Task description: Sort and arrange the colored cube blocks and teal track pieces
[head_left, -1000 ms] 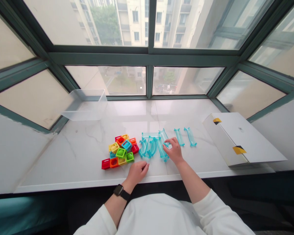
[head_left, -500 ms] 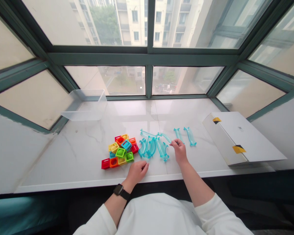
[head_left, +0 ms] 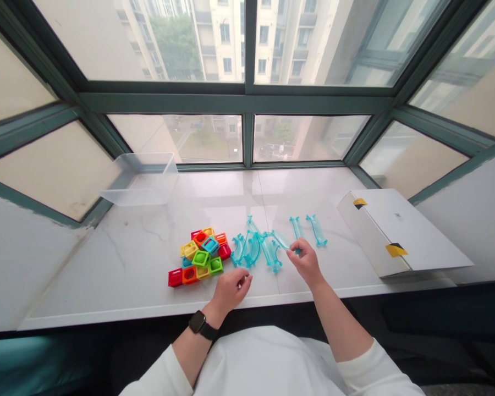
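Note:
My right hand (head_left: 304, 261) pinches the near end of a clear teal toy track piece (head_left: 281, 240), whose other end reaches the pile of track pieces (head_left: 253, 250). In that pile several curved and straight pieces overlap, and one slanted piece (head_left: 253, 224) sticks out at the back. My left hand (head_left: 232, 287) is loosely curled by the counter's front edge, with nothing visible in it. Just beyond it, several coloured toy blocks (head_left: 201, 258) in red, orange, yellow, green and blue lie heaped. Two separate track pieces (head_left: 316, 230) lie beyond my right hand.
A clear plastic bin (head_left: 148, 197) stands at the back left of the white marble counter (head_left: 136, 275). On the right sits a white box (head_left: 412, 231) with black-and-yellow tape. Green-framed windows (head_left: 247, 103) enclose the counter's back and sides.
My right hand has drawn slightly nearer to me, pulling the track piece along. The slanted piece at the back of the pile has swung to a steeper angle. The left hand is nearly still.

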`<state>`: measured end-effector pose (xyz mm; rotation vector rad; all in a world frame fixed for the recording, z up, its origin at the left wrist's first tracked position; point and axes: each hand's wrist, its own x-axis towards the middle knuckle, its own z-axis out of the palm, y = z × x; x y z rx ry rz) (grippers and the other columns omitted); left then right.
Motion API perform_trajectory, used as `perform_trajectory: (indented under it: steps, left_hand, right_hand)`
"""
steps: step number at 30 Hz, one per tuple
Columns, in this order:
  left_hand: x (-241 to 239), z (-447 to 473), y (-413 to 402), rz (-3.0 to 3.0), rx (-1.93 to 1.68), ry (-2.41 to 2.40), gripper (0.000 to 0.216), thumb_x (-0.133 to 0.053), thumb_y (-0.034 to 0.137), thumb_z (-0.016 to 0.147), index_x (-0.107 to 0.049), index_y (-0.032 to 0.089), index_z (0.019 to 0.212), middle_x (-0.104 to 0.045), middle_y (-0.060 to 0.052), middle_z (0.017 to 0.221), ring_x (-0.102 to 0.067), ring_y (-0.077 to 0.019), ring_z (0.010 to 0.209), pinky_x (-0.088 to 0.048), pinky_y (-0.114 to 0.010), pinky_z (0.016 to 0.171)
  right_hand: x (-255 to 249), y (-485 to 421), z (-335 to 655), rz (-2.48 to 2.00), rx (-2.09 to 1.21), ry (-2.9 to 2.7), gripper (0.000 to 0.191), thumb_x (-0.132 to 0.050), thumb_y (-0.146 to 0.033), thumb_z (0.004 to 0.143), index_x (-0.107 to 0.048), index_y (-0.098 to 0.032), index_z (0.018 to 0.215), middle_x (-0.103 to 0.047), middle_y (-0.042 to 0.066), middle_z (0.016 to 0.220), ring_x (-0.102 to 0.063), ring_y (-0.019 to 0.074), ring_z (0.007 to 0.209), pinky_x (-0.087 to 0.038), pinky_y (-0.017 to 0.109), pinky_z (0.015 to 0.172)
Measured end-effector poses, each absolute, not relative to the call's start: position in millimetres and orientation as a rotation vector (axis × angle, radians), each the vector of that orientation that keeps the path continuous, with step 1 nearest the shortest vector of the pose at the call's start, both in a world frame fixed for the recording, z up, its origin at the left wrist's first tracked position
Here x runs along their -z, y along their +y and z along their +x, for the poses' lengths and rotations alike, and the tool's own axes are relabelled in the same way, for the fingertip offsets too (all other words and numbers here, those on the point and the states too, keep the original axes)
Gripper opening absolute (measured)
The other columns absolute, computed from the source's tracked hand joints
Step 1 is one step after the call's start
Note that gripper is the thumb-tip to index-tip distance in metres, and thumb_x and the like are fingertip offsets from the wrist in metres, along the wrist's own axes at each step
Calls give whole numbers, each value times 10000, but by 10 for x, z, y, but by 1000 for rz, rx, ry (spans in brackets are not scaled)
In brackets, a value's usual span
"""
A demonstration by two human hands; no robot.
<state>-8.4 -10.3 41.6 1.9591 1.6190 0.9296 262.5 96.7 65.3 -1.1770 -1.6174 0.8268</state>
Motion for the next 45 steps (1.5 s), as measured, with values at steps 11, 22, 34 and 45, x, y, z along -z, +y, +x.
perform_trajectory:
  steps: [11,22,34,45]
  left_hand:
    - [-689,316,1088,2354,-628,1705,330,-668,275,962,-665,216,1287,-667,-118,1422,-530,-330,1408,-360,-534,1212]
    - [-630,145,961,2375,-492,1795,141,-645,226,962,-753,229,1053,-745,-117,1226,-563,-369,1357,-296,-651,1226]
    - [-1174,288,303,1590,-1006,1409,363,-547,490,1038,-671,219,1244,-771,-96,1098,-730,-234,984,-587,-362,852]
    - [-1324,357,72,1411,-1162,1423,280,-527,466,1030,-598,228,900,-728,-25,789,-714,-195,746,-551,-314,705]
  right_hand:
    - [-647,892,2707,-1124,-824,-1647,193,-699,-341,858,-571,-244,750,-527,-17,782,-522,192,752,-427,340,736]
    - [-763,811,2843,-1119,-763,-1584,100,-657,-307,903,-622,-245,833,-558,8,841,-556,205,802,-458,338,725]
    - [-971,425,2286,-861,-526,-1826,189,-775,-244,886,-741,-298,1064,-649,57,980,-675,250,921,-607,425,827]
    - [-1033,124,2013,-937,-644,-1817,410,-629,-241,956,-518,-306,1346,-689,35,946,-705,235,851,-619,415,808]
